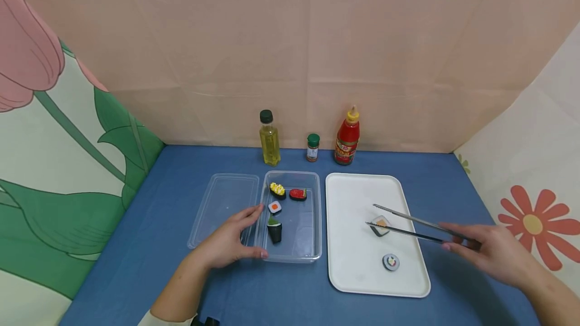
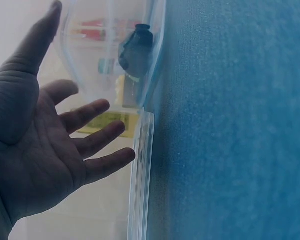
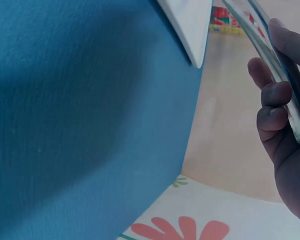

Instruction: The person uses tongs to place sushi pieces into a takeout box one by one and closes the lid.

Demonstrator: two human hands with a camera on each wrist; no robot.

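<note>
My right hand (image 1: 487,253) grips metal tongs (image 1: 423,221), their two arms spread apart over the white tray (image 1: 358,275). One tip overlaps a sushi piece with a pale orange top (image 1: 382,223) in the head view; a round sushi roll (image 1: 390,262) lies nearer the front of the tray. My left hand (image 1: 231,240), fingers spread, is at the left wall of a clear plastic container (image 1: 299,253). In that container lie a yellow-topped sushi (image 1: 278,190), a red-topped sushi (image 1: 298,194), a small roll with an orange centre (image 1: 274,207) and a dark cone-shaped hand roll (image 1: 274,230).
A clear lid (image 1: 226,200) lies left of the container, partly behind the left hand. Along the back stand an oil bottle (image 1: 270,142), a small green-capped jar (image 1: 312,148) and a red sauce bottle (image 1: 347,140). Fabric walls border the blue table (image 1: 149,245).
</note>
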